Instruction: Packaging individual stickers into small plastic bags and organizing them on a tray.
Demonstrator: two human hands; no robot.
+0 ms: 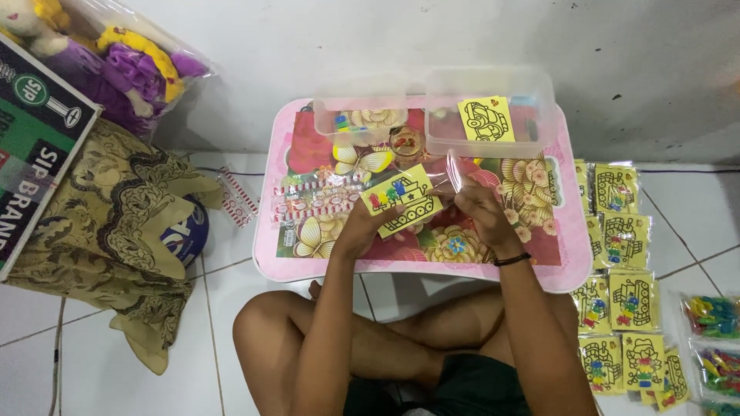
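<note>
1. We hold a yellow card [401,200] printed with a black tank outline, and our left hand [362,227] pinches its lower left edge, thumb on top and the other fingers curled beneath it.
2. Small coloured pieces sit along the card's top left part, just above our left fingertips.
3. Our right hand [479,209] pinches a clear plastic sleeve [447,176], fingers pressed together on it; the sleeve stands just above those fingers and touches the card's right end.
4. A black band [512,260] circles our right wrist.
5. Both hands hover over a pink floral lap table [555,266], which lies beneath our fingers.
6. Beyond our fingertips, at the table's far edge, stand two clear plastic boxes: the left box [360,115] holds small coloured bits, and the right box [493,108] has another yellow card [486,119] leaning in it.
7. To the left of our left fingers lie striped packets [312,204] on the table.
8. Well to the right of our right fingers, on the white tiled floor, lie rows of packed yellow cards [620,254] and bags of coloured pieces [713,317].
</note>
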